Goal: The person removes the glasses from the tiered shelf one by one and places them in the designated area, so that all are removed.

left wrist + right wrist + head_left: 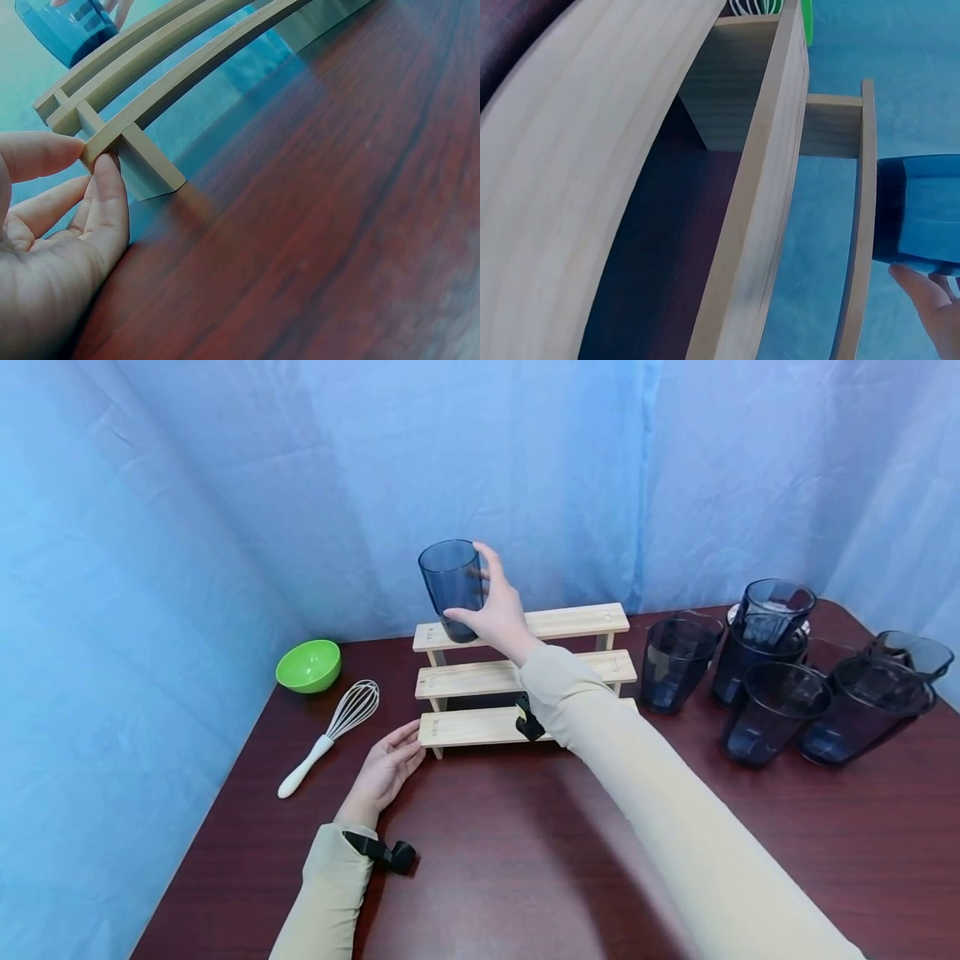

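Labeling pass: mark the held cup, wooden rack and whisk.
blue cup (451,583), head view, middle of its side wall.
wooden rack (480,726), head view, bare part of the lowest shelf.
whisk (352,708), head view, wire loops.

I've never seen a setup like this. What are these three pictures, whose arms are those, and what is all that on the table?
No machine here: a person wears three cameras. The wide picture comes from the head; the two close-ups come from cameras strapped to each wrist. The right hand grips a dark blue cup at the left end of the top step of a three-step wooden rack. The left hand holds the end of the bottom step, its fingers touching the wood. On the dark red table also lie a green bowl, a whisk and a cluster of more dark cups to the right.
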`<state>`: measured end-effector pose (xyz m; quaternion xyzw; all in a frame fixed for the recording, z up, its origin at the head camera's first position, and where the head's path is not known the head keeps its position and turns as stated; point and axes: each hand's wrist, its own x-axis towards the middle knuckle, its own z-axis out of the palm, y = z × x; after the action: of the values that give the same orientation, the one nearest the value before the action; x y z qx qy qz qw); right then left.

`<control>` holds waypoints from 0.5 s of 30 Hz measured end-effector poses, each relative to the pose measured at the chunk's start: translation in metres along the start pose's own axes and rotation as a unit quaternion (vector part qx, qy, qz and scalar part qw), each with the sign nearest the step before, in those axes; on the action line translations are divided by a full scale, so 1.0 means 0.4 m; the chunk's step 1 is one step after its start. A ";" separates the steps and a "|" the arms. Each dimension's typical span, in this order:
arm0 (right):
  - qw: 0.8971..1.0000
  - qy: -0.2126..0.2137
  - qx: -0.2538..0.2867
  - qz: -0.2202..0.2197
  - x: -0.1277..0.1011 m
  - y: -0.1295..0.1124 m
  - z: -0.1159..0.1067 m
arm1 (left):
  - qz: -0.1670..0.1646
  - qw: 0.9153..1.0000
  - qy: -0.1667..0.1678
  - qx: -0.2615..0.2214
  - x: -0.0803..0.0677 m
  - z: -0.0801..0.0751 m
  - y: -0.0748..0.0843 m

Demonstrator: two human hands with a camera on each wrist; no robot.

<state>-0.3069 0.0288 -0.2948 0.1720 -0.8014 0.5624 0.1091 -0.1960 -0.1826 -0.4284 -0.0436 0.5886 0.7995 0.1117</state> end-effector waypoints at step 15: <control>1.000 -0.013 -0.001 0.018 -0.061 -0.019 -0.065 | 0.000 1.000 -0.007 0.005 0.001 0.006 0.001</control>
<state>-0.2820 0.0545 -0.2885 0.1645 -0.8063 0.5612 0.0887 -0.1962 -0.1802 -0.4274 -0.0377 0.5914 0.7971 0.1161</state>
